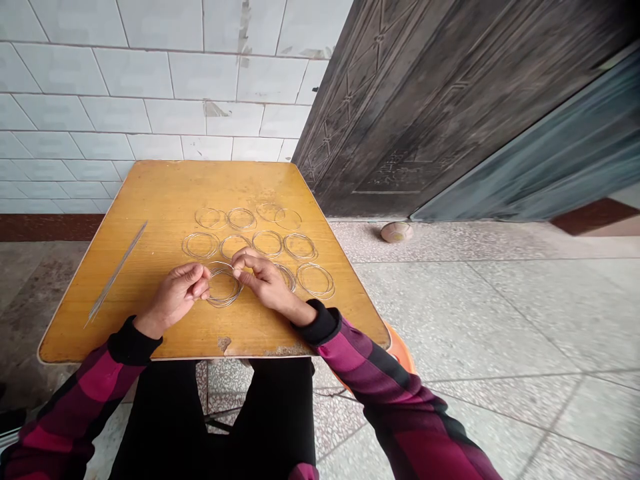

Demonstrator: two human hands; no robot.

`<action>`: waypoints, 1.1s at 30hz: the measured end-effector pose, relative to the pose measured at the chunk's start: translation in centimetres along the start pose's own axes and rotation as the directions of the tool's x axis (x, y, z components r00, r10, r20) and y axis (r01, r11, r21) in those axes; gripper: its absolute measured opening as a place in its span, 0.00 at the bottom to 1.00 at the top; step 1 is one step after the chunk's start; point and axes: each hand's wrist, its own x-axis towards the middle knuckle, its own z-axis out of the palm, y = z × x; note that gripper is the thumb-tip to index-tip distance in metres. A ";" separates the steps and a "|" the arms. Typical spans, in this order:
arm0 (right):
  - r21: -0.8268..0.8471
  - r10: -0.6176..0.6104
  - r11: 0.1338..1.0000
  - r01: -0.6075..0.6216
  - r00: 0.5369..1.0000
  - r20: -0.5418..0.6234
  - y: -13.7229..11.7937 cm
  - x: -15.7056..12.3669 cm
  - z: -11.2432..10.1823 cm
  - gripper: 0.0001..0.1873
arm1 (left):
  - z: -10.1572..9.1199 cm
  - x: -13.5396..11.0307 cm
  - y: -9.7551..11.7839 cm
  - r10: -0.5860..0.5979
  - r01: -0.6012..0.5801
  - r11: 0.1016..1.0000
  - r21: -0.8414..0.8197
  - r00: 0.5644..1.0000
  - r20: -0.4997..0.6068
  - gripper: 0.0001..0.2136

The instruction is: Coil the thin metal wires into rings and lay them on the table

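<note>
My left hand (181, 291) is closed, its thumb and fingers pinching one end of a thin metal wire (221, 264). The wire bows in a short arc across to my right hand (261, 279), whose thumb and forefinger pinch it too. Just under and between both hands lies a coil of wire (223, 306); I cannot tell whether the held wire is part of it. To the right of my right hand is another wire coil (316, 294), and a further one is partly hidden behind that hand. Several more wire rings lie in rows beyond, among them a ring (201, 257) at the left.
Everything lies on a yellow wooden table (160, 193) with a worn front edge. A bundle of straight wires (117, 273) rests along its left side. White wall tiles (150, 73) stand behind, a dark carved door (380, 120) to the right. On the floor is a roundish pale object (397, 232).
</note>
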 end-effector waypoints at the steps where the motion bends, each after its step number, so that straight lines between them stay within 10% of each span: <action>1: -0.002 -0.001 1.000 0.001 1.000 -0.001 0.0 0.0 0.0 0.10 | 0.0 0.0 0.0 0.000 0.000 1.000 -0.001 1.000 0.003 0.15; 24: -0.225 -0.090 0.969 0.097 0.995 0.041 -0.7 -0.6 0.5 0.08 | 0.1 0.0 0.1 -0.068 0.069 0.997 -0.019 0.995 0.071 0.15; 29: -0.138 -0.059 0.989 0.058 0.998 -0.003 -0.3 -0.4 0.6 0.09 | 0.0 0.0 -0.2 0.037 -0.040 0.981 0.191 0.999 0.021 0.20; 31: -0.100 -0.028 0.995 0.023 0.999 -0.044 0.1 -0.4 0.6 0.09 | -0.1 -0.1 -0.6 0.269 -0.226 0.851 0.475 0.963 -0.023 0.24; 33: -0.081 0.006 0.997 -0.013 0.996 -0.087 0.3 -0.3 0.7 0.09 | -0.2 -0.1 -1.0 0.533 -0.390 0.503 0.771 0.842 0.078 0.32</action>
